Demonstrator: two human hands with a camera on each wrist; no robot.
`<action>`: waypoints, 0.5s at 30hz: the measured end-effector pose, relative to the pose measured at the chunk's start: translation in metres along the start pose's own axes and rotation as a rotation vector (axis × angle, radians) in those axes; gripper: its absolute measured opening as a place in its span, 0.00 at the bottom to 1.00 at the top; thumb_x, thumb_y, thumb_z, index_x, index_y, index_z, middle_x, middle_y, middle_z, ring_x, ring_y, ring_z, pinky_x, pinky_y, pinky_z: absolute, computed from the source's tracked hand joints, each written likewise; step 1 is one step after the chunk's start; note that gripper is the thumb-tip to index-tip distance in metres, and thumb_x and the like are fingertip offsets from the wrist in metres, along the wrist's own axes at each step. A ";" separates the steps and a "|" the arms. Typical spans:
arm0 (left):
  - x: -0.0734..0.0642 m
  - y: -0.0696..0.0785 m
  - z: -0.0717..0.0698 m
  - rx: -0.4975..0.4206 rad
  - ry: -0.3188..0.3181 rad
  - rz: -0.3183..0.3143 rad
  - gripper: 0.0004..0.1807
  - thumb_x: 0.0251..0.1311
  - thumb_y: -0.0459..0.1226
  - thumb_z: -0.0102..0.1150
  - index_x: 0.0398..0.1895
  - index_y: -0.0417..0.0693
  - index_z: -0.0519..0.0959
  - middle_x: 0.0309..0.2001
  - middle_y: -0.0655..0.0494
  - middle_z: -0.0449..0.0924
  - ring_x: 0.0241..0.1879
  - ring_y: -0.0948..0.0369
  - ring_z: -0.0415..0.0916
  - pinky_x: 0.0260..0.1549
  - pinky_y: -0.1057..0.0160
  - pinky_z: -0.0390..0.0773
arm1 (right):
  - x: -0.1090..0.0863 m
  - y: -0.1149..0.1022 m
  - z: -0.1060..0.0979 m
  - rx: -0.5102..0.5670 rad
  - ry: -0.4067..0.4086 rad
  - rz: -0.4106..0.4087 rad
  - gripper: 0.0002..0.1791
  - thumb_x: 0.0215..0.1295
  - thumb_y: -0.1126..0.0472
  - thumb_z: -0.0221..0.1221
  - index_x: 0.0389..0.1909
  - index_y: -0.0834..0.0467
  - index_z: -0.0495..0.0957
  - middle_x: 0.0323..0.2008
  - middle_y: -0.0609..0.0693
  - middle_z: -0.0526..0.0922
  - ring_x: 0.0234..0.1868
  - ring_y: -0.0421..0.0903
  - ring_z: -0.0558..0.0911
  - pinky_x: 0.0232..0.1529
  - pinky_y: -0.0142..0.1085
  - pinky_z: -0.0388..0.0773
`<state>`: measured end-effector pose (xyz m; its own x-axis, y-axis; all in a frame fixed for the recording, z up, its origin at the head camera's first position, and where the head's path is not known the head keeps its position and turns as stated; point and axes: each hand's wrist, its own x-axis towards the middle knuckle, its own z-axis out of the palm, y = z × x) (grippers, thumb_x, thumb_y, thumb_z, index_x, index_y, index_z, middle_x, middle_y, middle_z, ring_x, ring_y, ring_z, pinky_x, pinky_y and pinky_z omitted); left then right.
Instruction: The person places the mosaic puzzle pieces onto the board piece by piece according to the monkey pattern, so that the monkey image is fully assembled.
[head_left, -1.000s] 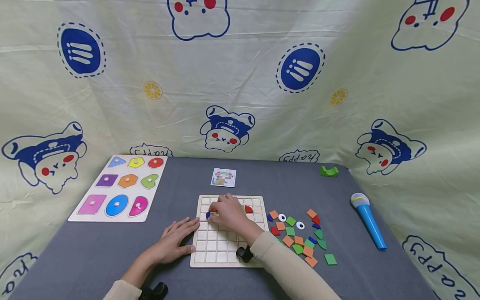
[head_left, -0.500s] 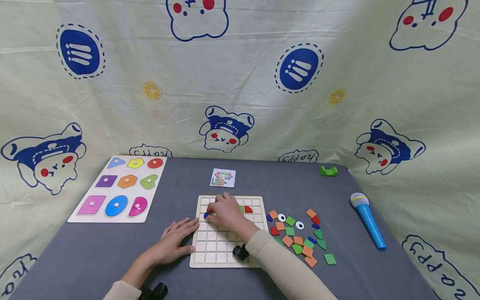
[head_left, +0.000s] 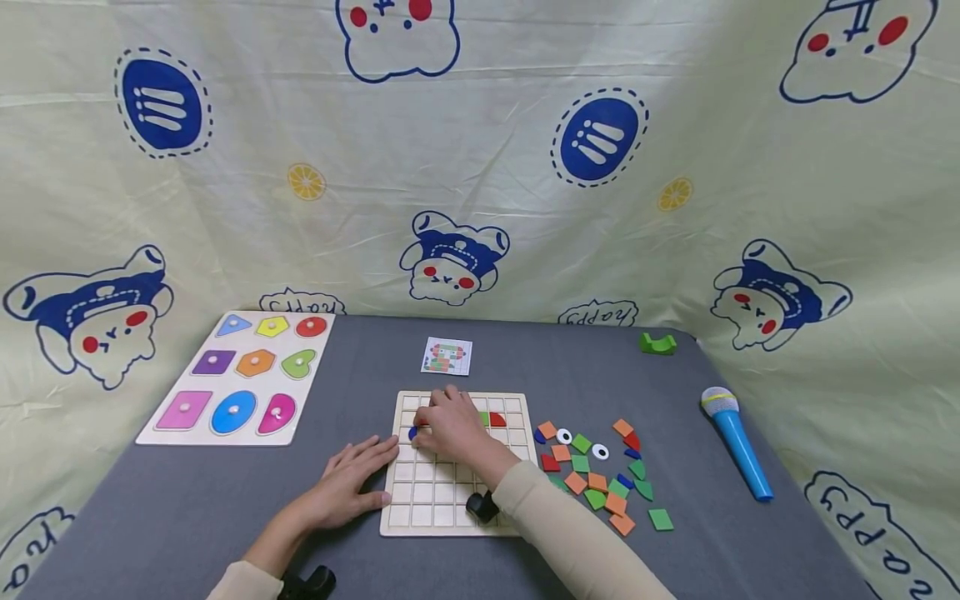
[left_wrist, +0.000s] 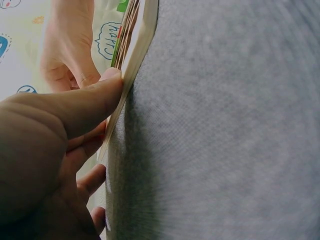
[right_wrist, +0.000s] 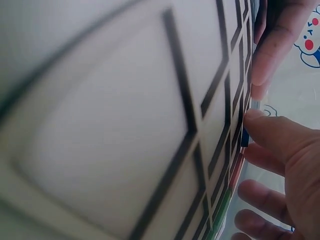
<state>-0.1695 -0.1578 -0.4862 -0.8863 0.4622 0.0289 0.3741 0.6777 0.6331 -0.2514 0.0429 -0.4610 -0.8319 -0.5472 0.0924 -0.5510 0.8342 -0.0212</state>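
Observation:
A wooden grid board (head_left: 420, 518) lies on the grey table in front of the person. Over its upper left part, the right hand (head_left: 456, 429) pinches a small blue tile (head_left: 412, 432) between thumb and index finger. In the right wrist view the blue tile (right_wrist: 244, 138) shows at the thumb tip, low against the grid. The left hand (head_left: 347, 487) rests along the board's left edge, fingers extended; its thumb touches the rim in the left wrist view. Red (head_left: 497, 419) and green (head_left: 483, 418) tiles sit in a grid row, partly covered by the right hand.
Loose coloured tiles (head_left: 597, 482) lie scattered right of the board. A picture card (head_left: 447, 356) is behind it. A shape puzzle board (head_left: 172, 435) lies at the left. On the right are a blue toy microphone (head_left: 741, 446) and a green curved block (head_left: 657, 342).
The right hand has shifted very slightly left at the same part of the board, still holding the blue tile. The left hand has stayed in place.

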 end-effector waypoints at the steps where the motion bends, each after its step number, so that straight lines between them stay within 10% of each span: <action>1: 0.000 0.000 0.000 0.004 -0.001 -0.002 0.35 0.57 0.43 0.61 0.68 0.44 0.64 0.71 0.49 0.60 0.71 0.41 0.50 0.64 0.31 0.42 | 0.000 0.000 0.000 0.003 0.003 -0.002 0.12 0.56 0.41 0.62 0.40 0.39 0.83 0.38 0.43 0.76 0.40 0.42 0.67 0.42 0.37 0.66; 15: 0.001 -0.002 0.002 0.004 0.000 -0.003 0.35 0.57 0.42 0.62 0.68 0.44 0.64 0.71 0.49 0.60 0.71 0.42 0.50 0.64 0.32 0.42 | 0.003 -0.002 0.003 -0.002 0.018 -0.013 0.11 0.57 0.43 0.63 0.39 0.40 0.84 0.38 0.43 0.77 0.40 0.43 0.68 0.42 0.37 0.67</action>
<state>-0.1701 -0.1576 -0.4887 -0.8873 0.4604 0.0269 0.3726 0.6814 0.6300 -0.2526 0.0394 -0.4639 -0.8235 -0.5564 0.1103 -0.5614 0.8273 -0.0180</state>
